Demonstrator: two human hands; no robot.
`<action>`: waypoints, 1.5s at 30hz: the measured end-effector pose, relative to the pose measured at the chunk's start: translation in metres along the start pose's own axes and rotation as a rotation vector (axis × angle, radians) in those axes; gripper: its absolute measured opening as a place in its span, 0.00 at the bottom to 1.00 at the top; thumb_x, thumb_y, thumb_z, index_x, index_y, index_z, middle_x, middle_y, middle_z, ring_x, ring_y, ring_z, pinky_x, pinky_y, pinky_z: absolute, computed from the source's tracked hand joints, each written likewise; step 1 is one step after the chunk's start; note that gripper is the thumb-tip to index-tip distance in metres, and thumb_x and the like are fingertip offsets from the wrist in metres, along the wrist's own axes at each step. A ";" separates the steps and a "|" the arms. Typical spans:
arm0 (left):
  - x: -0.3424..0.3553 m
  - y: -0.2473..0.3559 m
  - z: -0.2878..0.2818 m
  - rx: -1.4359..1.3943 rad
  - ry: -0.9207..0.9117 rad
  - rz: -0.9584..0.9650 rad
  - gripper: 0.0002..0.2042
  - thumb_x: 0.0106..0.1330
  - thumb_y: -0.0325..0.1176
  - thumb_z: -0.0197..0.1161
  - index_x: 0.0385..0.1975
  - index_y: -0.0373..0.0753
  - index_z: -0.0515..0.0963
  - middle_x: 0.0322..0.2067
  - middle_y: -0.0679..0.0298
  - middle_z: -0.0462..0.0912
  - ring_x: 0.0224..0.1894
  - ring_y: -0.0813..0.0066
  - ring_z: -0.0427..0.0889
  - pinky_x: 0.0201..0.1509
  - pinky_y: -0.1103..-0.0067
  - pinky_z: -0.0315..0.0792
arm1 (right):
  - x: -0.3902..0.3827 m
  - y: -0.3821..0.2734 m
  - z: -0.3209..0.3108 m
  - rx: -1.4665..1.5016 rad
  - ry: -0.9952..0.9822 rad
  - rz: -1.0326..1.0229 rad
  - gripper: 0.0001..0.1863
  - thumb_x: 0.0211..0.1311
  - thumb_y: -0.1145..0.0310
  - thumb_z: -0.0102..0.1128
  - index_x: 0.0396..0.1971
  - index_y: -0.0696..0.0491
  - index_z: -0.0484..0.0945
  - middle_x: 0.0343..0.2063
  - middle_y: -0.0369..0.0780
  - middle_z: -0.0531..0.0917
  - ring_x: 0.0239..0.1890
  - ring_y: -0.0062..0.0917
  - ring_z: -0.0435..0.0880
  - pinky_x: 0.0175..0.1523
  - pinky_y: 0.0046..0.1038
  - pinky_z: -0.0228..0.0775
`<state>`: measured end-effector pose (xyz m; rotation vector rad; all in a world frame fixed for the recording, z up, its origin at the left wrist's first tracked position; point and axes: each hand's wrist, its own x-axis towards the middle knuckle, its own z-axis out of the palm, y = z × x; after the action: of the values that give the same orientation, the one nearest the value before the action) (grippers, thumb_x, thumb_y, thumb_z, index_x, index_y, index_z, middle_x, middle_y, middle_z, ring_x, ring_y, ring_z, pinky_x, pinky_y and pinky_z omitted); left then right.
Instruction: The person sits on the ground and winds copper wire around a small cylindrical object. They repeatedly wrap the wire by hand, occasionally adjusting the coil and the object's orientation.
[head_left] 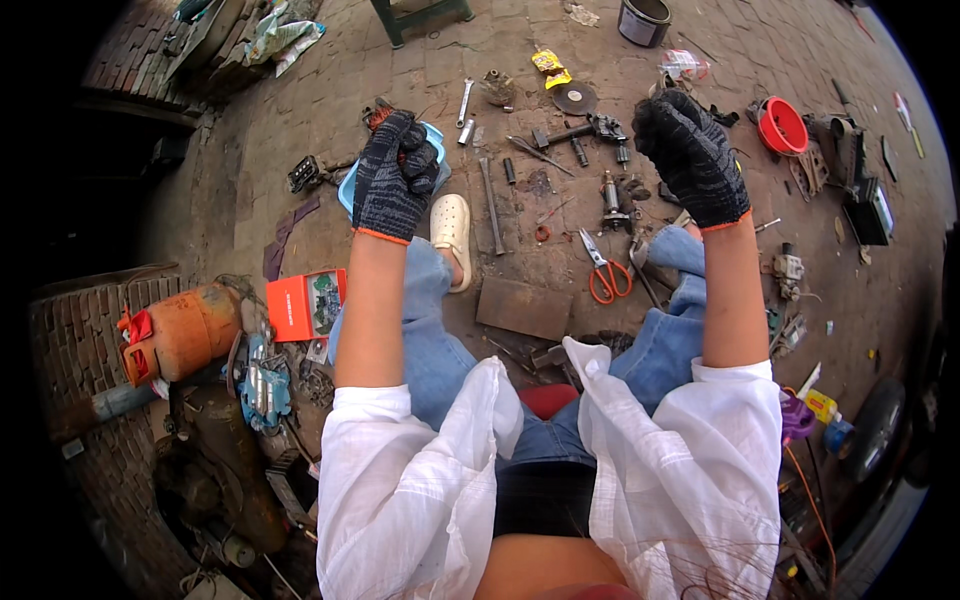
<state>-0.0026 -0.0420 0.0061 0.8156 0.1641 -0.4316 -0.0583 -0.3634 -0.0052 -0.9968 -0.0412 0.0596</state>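
Note:
Both my hands wear dark grey knit gloves with orange cuffs and are raised over the ground, well apart. My left hand (398, 175) is closed round a copper-coloured, wire-wound part (379, 115), whose end shows past the fingers. Under that hand is a light blue plastic tray (347, 190), partly hidden. My right hand (692, 155) has its fingers curled closed; whatever is in them, if anything, is hidden. Between the hands lie a hammer (565, 135), a wrench (465, 102), a long metal bar (491, 207) and orange-handled scissors (608, 270).
A black grinding disc (574, 98) and a yellow packet (551, 68) lie farther off. A red bowl (782, 127) stands at the right among metal parts. An orange gas cylinder (190, 330), a red box (290, 305) and a blue vise (265, 390) are at the left.

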 end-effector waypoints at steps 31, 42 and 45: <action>-0.019 0.046 -0.020 0.488 0.099 0.219 0.09 0.58 0.34 0.60 0.34 0.39 0.72 0.18 0.73 0.66 0.14 0.87 0.59 0.15 0.88 0.52 | -0.013 -0.073 -0.110 -1.137 0.627 -0.505 0.11 0.57 0.71 0.55 0.40 0.56 0.78 0.32 0.35 0.79 0.32 0.16 0.76 0.35 0.19 0.68; -0.017 0.025 -0.003 0.604 0.103 0.184 0.10 0.56 0.38 0.61 0.32 0.40 0.73 0.18 0.72 0.69 0.12 0.87 0.61 0.13 0.89 0.53 | -0.005 -0.001 0.027 -0.931 0.364 -0.608 0.09 0.56 0.74 0.58 0.36 0.59 0.76 0.33 0.37 0.79 0.35 0.17 0.76 0.43 0.20 0.68; -0.019 0.021 0.009 0.616 0.096 0.161 0.08 0.58 0.35 0.59 0.30 0.37 0.73 0.16 0.71 0.71 0.12 0.87 0.64 0.13 0.89 0.55 | -0.011 0.025 0.050 -1.057 0.127 -0.495 0.11 0.48 0.71 0.65 0.32 0.56 0.78 0.28 0.41 0.79 0.32 0.26 0.79 0.39 0.24 0.70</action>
<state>-0.0105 -0.0300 0.0319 1.4455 0.0508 -0.2902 -0.0734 -0.3085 0.0014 -2.0132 -0.2170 -0.5309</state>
